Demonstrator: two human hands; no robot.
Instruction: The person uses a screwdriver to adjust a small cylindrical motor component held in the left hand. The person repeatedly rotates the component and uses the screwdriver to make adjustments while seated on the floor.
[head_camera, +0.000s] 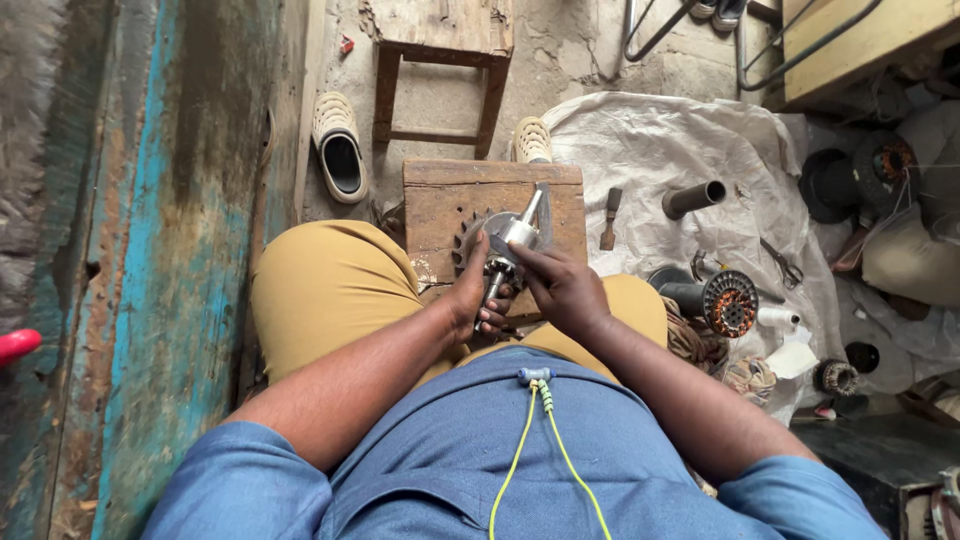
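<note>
Over the lap, just above the tan trousers (330, 290) and the blue shirt (480, 450) with its yellow cord (530, 440), both hands meet on a small motor rotor (508, 240). The left hand (478, 298) is curled around the rotor's lower shaft from the left side, fingers wrapped under it and gripping it. The right hand (560, 288) is closed on the rotor from the right, thumb and fingers pinching its metal body near the top. The rotor stands tilted, its shaft pointing up and to the right, held over the near edge of a worn wooden block (440, 205); a toothed dark ring (465, 245) shows just behind the left hand, against the block's near left part. To the right, on a crumpled white sheet (650, 140), lie a wound stator (728, 302) near the right knee, a grey pipe piece (693, 198) further off and a small hammer-like tool (609, 218) just beside the block's right edge. Beyond the block stand a wooden stool (440, 70) and two pale sandals (338, 148), one each side of the stool's legs.
</note>
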